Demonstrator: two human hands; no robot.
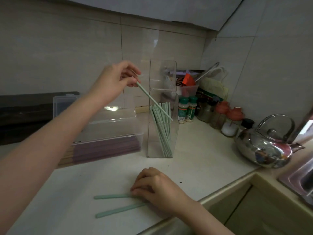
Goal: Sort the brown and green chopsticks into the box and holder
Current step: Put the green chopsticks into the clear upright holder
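Right hand (157, 189), at 6 o'clock of the view: palm down on the white counter (203, 158), fingers curled, fingertips closed on the end of the farther of two loose green chopsticks (111, 196). The nearer one runs under the palm. Both lie flat and point toward 9 o'clock.

Left hand (115, 82), at 10 o'clock from the right hand, raised well above the counter: thumb and fingers pinch the top end of a single green chopstick (152, 99). It slants down toward 4 o'clock, its lower tip at the mouth of the holder.

Clear holder (160, 150), at 12 o'clock from the right hand: upright, square-sided, holding a bundle of green chopsticks (162, 129) leaning toward 11 o'clock.

Clear box (118, 134), just beside the holder at its 9 o'clock: hinged lid (94, 112) up, brown chopsticks (105, 148) lying flat inside.

Spice jars (186, 109), green-capped, at 2 o'clock from the holder; red-capped shakers (233, 114) beside them.

Steel kettle (265, 146), at 3 o'clock on the counter, near the sink (301, 180).

Dark board (25, 112), at 9 o'clock, behind the box.
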